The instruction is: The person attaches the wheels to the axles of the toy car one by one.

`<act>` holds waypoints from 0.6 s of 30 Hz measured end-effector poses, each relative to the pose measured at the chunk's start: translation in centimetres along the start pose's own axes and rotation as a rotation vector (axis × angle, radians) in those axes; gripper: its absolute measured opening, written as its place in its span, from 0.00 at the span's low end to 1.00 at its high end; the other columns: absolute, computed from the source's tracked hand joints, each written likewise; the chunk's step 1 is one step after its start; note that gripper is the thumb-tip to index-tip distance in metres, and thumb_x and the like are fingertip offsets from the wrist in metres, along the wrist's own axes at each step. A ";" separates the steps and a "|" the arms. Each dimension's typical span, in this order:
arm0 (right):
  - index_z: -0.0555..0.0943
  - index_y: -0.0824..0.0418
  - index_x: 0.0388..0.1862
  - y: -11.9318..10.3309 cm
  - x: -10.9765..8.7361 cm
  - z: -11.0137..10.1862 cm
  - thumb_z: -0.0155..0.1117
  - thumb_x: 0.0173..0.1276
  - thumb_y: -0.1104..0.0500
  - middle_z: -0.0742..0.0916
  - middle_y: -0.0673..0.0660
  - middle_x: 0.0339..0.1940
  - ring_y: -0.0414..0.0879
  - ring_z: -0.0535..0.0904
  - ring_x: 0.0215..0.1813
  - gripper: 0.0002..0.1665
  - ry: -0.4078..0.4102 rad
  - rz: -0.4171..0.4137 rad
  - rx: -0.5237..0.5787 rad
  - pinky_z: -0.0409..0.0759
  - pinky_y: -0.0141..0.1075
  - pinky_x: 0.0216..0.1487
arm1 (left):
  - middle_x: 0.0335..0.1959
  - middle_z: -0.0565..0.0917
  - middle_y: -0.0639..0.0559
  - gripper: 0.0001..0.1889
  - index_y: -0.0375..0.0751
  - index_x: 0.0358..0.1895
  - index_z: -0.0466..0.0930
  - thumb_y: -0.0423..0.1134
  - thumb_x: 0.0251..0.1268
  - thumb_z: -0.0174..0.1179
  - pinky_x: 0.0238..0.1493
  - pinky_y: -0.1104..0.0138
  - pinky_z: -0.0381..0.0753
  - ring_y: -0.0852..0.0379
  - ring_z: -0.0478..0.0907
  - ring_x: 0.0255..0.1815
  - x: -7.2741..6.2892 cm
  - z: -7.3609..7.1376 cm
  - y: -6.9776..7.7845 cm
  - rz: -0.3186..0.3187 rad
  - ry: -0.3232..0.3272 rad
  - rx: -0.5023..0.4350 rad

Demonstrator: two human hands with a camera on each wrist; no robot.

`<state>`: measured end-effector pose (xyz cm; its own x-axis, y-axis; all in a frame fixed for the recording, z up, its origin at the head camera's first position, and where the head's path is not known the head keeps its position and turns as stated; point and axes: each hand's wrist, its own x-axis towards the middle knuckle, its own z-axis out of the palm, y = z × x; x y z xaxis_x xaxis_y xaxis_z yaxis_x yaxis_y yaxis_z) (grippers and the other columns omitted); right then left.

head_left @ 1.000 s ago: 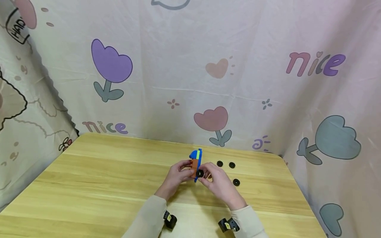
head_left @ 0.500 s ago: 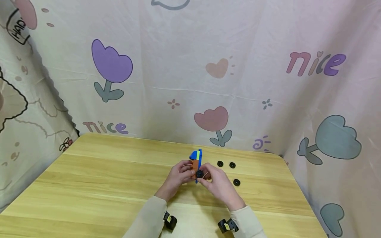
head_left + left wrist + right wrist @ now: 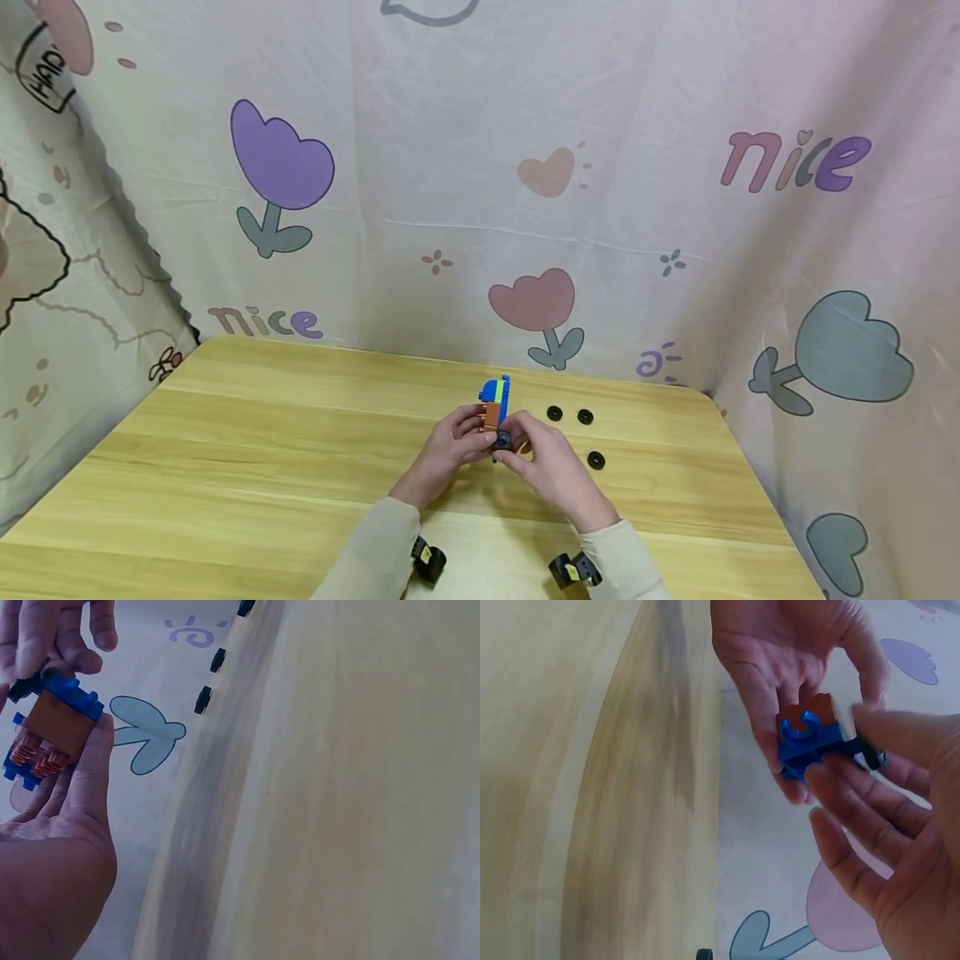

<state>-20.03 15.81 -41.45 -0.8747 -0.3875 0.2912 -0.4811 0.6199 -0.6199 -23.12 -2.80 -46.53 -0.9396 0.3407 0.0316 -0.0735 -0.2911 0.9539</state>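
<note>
My left hand [image 3: 442,450] grips a small building-block car [image 3: 491,414] above the table. Brown-orange bricks, a blue base and a lime stripe make up the car, whose long side runs away from me. My right hand [image 3: 551,458] pinches a black wheel [image 3: 502,439] against the near end of the car's right side. Blue studs and brown ribbed pieces of the car [image 3: 60,724] show in the left wrist view. A blue hook-shaped piece [image 3: 801,726] on the car's end faces the right wrist camera. Fingers partly cover the wheel, so its fit cannot be told.
Three loose black wheels lie right of my hands: two toward the back [image 3: 554,413] [image 3: 585,417] and one nearer [image 3: 596,460]. The wooden table [image 3: 247,467] ends at a patterned cloth [image 3: 435,167] behind.
Both hands stay almost in place. At the car's side the black wheel has tilted slightly and shifted a little toward me, and the left thumb has come up close to it.
</note>
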 end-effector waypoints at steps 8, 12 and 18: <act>0.76 0.54 0.51 0.4 -0.2 0.1 0.55 0.77 0.59 0.83 0.46 0.36 0.43 0.79 0.37 0.07 0.007 0.036 0.103 0.78 0.35 0.37 | 0.60 0.74 0.34 0.33 0.27 0.69 0.60 0.34 0.66 0.63 0.54 0.58 0.79 0.48 0.77 0.55 -0.1 0.1 0.2 0.002 -0.007 -0.009; 0.75 0.55 0.49 0.6 -0.3 0.1 0.55 0.77 0.56 0.83 0.47 0.37 0.47 0.83 0.38 0.07 -0.011 0.114 0.208 0.79 0.37 0.37 | 0.61 0.73 0.34 0.34 0.27 0.70 0.59 0.34 0.65 0.64 0.54 0.58 0.78 0.47 0.76 0.57 -0.2 0.3 0.5 0.001 -0.009 0.005; 0.79 0.57 0.48 1.0 -0.4 0.0 0.54 0.78 0.52 0.84 0.50 0.36 0.54 0.83 0.39 0.11 -0.029 0.149 0.277 0.79 0.38 0.37 | 0.63 0.72 0.34 0.35 0.27 0.71 0.58 0.34 0.65 0.64 0.56 0.58 0.77 0.44 0.74 0.61 -0.5 0.7 1.1 0.024 -0.020 0.030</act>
<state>-20.19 16.56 -42.18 -0.9303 -0.3281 0.1642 -0.3099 0.4632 -0.8303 -22.54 -2.67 -45.32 -0.9341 0.3520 0.0599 -0.0411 -0.2728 0.9612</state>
